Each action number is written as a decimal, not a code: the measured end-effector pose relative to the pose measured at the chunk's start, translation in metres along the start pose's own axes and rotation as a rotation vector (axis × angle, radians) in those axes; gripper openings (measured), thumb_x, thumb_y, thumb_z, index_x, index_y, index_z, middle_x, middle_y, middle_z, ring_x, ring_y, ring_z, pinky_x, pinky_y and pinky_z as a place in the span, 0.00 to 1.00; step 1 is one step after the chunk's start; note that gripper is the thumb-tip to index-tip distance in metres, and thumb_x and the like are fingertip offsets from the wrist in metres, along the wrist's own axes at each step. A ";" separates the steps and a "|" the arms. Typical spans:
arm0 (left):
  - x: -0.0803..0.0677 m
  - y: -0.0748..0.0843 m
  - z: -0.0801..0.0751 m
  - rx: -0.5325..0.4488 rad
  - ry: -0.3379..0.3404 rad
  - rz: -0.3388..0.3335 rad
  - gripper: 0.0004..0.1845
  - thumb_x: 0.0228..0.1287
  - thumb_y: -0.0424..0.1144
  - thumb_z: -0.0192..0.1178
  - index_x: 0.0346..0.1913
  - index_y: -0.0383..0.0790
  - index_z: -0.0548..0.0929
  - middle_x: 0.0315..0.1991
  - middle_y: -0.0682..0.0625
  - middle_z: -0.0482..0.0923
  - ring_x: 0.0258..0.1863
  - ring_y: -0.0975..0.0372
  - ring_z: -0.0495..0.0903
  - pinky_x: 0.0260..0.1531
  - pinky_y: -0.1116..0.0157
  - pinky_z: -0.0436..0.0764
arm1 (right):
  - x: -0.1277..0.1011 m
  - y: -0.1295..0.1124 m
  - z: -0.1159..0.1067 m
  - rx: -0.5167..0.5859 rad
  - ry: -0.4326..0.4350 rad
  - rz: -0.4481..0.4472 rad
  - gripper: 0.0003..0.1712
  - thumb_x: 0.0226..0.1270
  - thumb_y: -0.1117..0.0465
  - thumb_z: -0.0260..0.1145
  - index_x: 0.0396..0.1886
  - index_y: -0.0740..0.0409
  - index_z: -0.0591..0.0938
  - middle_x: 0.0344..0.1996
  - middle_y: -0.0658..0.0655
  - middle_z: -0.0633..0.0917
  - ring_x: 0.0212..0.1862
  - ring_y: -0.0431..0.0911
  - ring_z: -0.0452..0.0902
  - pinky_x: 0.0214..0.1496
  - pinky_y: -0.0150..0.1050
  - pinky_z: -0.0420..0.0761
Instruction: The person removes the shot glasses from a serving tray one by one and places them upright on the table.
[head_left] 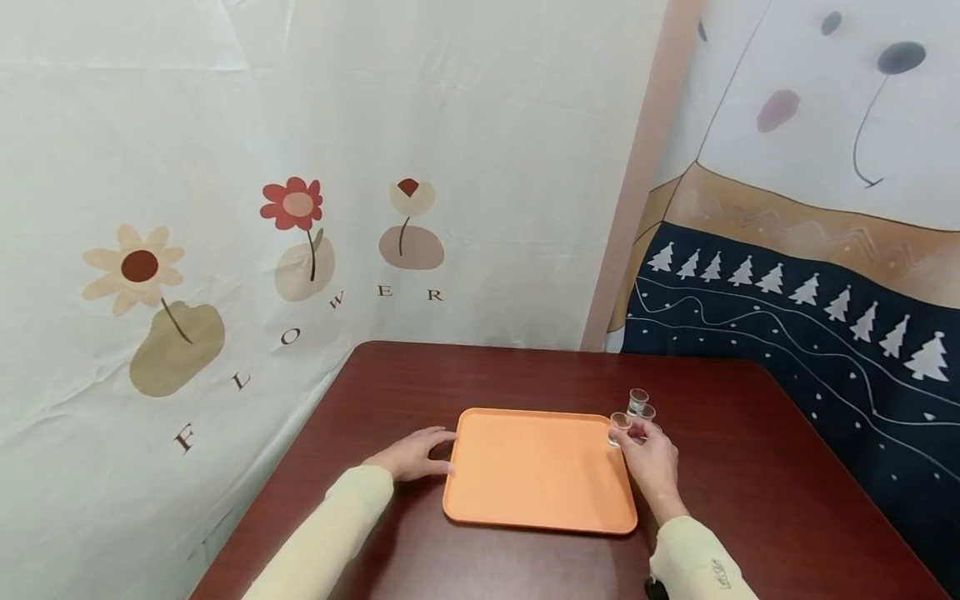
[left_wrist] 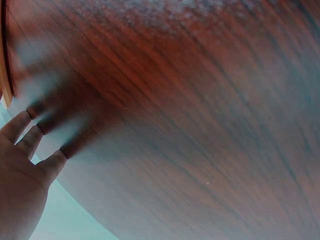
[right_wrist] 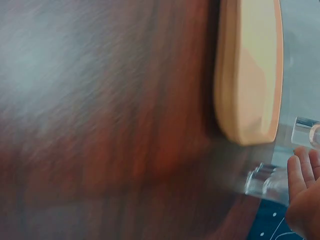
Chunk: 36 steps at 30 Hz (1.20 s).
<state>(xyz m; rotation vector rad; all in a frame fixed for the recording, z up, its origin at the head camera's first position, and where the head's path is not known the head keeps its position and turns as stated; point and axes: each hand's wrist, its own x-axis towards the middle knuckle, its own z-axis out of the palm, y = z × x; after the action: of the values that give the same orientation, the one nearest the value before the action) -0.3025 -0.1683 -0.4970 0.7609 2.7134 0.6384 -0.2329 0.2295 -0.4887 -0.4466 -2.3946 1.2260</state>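
Observation:
An orange rectangular tray lies flat on the dark red-brown table. At its left edge is my left hand, fingers and thumb spread, with the tips at the rim. My right hand pinches a small clear shot glass by the tray's far right corner; the head view cannot tell whether its base touches the tray. The right wrist view shows this held glass past the tray's end. Behind the right fingers stand two more clear glasses, one farther back and one partly hidden by the hand.
The wooden table extends around the tray on all sides. A pale curtain with printed flowers hangs behind it, and a dark blue printed cloth hangs along the right side.

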 end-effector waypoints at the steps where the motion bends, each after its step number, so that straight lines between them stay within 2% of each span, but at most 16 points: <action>1: 0.000 0.000 0.000 0.002 0.001 0.000 0.35 0.63 0.55 0.67 0.70 0.47 0.73 0.71 0.36 0.64 0.70 0.45 0.63 0.65 0.46 0.65 | -0.001 0.002 -0.002 -0.001 0.005 0.005 0.23 0.61 0.51 0.74 0.49 0.62 0.84 0.41 0.63 0.86 0.46 0.57 0.80 0.49 0.53 0.76; 12: 0.002 0.000 -0.001 0.013 -0.001 -0.002 0.36 0.62 0.56 0.67 0.71 0.47 0.72 0.71 0.36 0.63 0.70 0.45 0.63 0.65 0.46 0.65 | -0.006 0.020 -0.018 -0.013 0.053 0.033 0.22 0.61 0.53 0.73 0.48 0.63 0.85 0.40 0.63 0.88 0.44 0.58 0.83 0.46 0.48 0.74; 24: 0.003 0.000 0.003 0.017 -0.014 -0.008 0.36 0.62 0.56 0.68 0.70 0.47 0.72 0.71 0.37 0.64 0.70 0.46 0.63 0.66 0.47 0.65 | -0.014 0.035 -0.030 -0.042 0.043 0.068 0.24 0.62 0.51 0.73 0.48 0.65 0.83 0.42 0.66 0.86 0.46 0.59 0.79 0.47 0.52 0.73; 28: 0.003 0.002 0.002 0.009 -0.009 -0.025 0.37 0.61 0.57 0.67 0.71 0.48 0.72 0.71 0.38 0.64 0.71 0.47 0.63 0.66 0.47 0.65 | -0.016 0.038 -0.031 -0.045 0.035 0.076 0.26 0.62 0.50 0.72 0.49 0.67 0.82 0.43 0.68 0.85 0.47 0.61 0.79 0.49 0.55 0.73; 36: -0.001 0.003 -0.001 0.013 -0.011 -0.013 0.36 0.62 0.55 0.68 0.71 0.46 0.72 0.71 0.37 0.64 0.70 0.46 0.63 0.66 0.47 0.65 | -0.018 0.042 -0.032 -0.054 0.042 0.077 0.25 0.62 0.52 0.72 0.50 0.67 0.82 0.44 0.69 0.85 0.47 0.61 0.79 0.48 0.55 0.73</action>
<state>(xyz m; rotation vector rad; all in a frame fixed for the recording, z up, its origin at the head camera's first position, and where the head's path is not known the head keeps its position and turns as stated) -0.3010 -0.1664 -0.4943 0.7476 2.7130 0.6125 -0.1975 0.2666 -0.5100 -0.5801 -2.3999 1.1751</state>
